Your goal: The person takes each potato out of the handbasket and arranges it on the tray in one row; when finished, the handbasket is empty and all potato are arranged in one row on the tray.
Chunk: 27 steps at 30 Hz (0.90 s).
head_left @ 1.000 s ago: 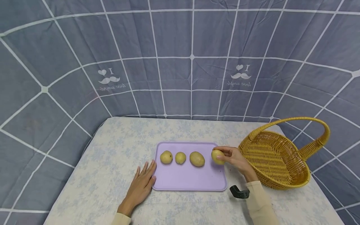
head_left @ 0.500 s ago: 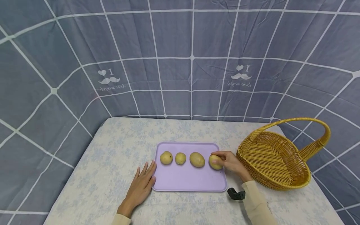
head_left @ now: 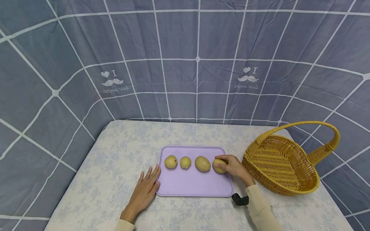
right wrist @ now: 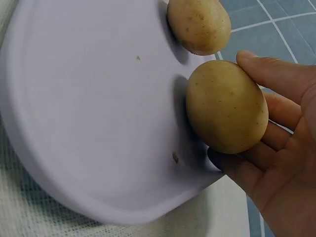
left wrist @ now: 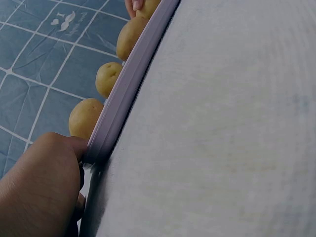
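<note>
The grey checked backdrop cloth carries a white print twice, at left and at right: a heart, the letter "I", a moustache and, beneath, small script reading "love simple". Nothing else bears readable text.

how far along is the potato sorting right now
Three potatoes already lie in a row on the purple tray. The right hand holds a fourth potato at the row's right end, low over the tray. The left hand rests flat at the tray's left edge. The wicker basket shows nothing inside.
</note>
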Motion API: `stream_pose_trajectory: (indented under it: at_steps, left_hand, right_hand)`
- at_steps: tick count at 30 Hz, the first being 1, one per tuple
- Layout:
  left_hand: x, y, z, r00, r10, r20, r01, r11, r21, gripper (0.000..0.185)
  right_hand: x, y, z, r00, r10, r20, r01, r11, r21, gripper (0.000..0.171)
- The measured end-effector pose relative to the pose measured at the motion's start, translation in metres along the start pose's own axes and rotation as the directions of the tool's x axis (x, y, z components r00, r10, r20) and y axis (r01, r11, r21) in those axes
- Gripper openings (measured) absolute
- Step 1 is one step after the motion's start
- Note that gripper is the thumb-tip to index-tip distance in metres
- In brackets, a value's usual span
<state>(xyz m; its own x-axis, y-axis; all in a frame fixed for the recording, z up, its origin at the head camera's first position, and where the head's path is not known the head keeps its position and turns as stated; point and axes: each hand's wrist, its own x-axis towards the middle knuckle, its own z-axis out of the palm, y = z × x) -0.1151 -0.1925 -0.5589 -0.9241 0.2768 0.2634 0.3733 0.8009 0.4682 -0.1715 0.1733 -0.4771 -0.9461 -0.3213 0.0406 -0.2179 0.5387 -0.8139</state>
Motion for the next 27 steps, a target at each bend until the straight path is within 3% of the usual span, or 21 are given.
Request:
stream_pose_trajectory:
  at_steps: [27]
  left_hand:
    - [-0.0012,0.0025,0.0001,1.000,0.007,-0.014,-0.007,1.000,-0.019,0.050]
  right_hand:
    - [-0.0020,-0.0024,-0.0009,0.999,-0.031,0.020,0.032,0.999,-0.027,0.038]
